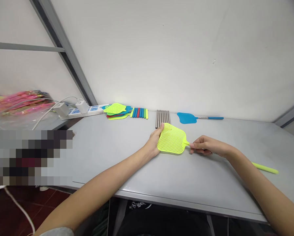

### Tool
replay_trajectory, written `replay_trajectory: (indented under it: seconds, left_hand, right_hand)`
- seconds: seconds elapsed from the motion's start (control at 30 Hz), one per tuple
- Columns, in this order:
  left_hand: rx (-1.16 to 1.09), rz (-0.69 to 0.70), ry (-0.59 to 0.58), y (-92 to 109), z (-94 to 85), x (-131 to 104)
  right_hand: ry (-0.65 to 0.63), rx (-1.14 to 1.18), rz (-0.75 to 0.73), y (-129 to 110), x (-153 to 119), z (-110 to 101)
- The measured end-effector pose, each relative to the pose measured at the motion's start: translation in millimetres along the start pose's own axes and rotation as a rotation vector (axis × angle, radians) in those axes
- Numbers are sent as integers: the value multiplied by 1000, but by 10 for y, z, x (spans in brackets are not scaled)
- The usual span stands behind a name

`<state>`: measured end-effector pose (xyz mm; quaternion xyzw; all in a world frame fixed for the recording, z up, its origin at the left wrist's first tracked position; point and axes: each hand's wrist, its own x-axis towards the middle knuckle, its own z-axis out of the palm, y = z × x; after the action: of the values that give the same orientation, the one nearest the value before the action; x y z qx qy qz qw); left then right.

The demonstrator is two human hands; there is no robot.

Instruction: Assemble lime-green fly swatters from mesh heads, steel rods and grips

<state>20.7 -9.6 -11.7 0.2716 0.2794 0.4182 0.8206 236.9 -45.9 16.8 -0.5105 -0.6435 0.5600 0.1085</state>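
A yellow-green perforated fly swatter head is held above the grey table. My left hand grips its left edge, thumb on top. At its short stem on the right, my right hand is closed with thumb and fingers pinching the stem end. Behind the head lies a row of metal tubes. A yellow-green handle rests at the right, partly hidden by my right forearm.
Along the wall lie a blue swatter with a metal shaft, coloured handles and stacked swatter heads. A power strip with plugs and pink bagged items are at the left of the grey table.
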Motion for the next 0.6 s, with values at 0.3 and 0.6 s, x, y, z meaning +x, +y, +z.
replay_trajectory:
  seconds: [0.3,0.6]
  left_hand:
    - [-35,5,11,11,22,-11]
    - [-42,-8,4,15,13,-2]
  right_hand:
    - [10,7,2,-2,-6,6]
    - [7,2,7,9,-2,3]
